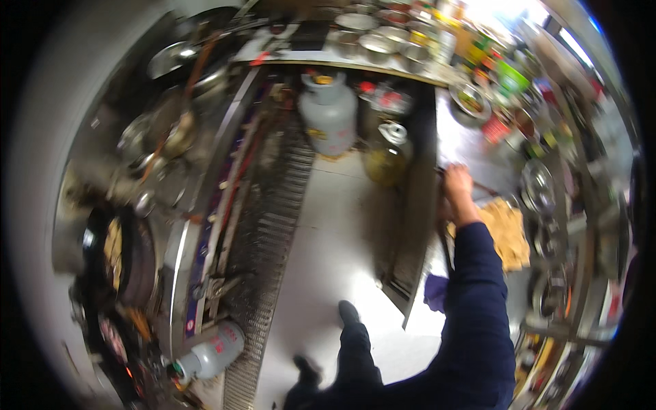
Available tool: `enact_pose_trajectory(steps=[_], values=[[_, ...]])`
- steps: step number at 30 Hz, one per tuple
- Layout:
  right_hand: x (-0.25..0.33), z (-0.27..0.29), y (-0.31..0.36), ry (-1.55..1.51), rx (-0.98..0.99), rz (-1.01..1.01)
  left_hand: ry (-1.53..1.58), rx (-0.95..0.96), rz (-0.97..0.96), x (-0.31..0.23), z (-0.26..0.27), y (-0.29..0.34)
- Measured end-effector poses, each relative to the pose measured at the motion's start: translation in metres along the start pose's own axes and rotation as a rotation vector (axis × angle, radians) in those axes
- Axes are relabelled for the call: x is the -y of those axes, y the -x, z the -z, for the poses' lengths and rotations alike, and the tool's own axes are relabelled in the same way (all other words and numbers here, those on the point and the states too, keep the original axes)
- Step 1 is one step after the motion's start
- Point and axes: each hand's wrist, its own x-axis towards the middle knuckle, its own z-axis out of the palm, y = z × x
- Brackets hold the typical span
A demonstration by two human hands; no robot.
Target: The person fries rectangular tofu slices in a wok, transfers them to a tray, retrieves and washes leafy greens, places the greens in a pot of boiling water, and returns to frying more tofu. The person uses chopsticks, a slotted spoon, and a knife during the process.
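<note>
My right hand [459, 186] reaches out over the near edge of the steel counter [482, 160] on the right, its arm in a dark blue sleeve. The fingers are curled closed at the counter's edge, beside a thin dark strip. What they hold, if anything, is hidden and blurred. Just right of my wrist lies a crumpled tan cloth [506, 234] on the counter. A purple cloth [435, 292] shows left of my forearm. Below the hand, a dark panel [418, 225] runs down toward the floor. My left hand is out of view.
Gas cylinders stand at the far end [329, 116] and lower left [213, 352]. A large jar [387, 160] of yellowish liquid sits near the panel. Bowls [470, 102] and bottles crowd the counters. Woks [126, 256] line the left stove; a metal grate [277, 225] edges the floor.
</note>
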Motion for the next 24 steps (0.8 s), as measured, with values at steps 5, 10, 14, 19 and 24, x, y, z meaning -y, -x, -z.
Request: enact_pose_trajectory(steps=[5,10,14,19,24], values=[[0.002,-0.024,-0.024,-0.082,0.095,0.184,-0.049,-0.141,0.202,0.136,0.062,0.078],[0.033,-0.009,-0.013,0.154,0.146,0.332,-0.258,-0.116,0.205,0.214,0.052,0.107],[0.162,0.083,0.004,0.034,0.02,0.39,-0.177,-0.126,0.46,0.268,0.031,0.091],[0.384,0.269,0.113,-0.355,-0.457,0.639,-0.255,0.205,0.137,0.379,-0.02,0.046],[0.571,0.456,0.338,-1.663,0.219,0.902,-0.2,0.077,-0.076,0.445,-0.054,0.013]])
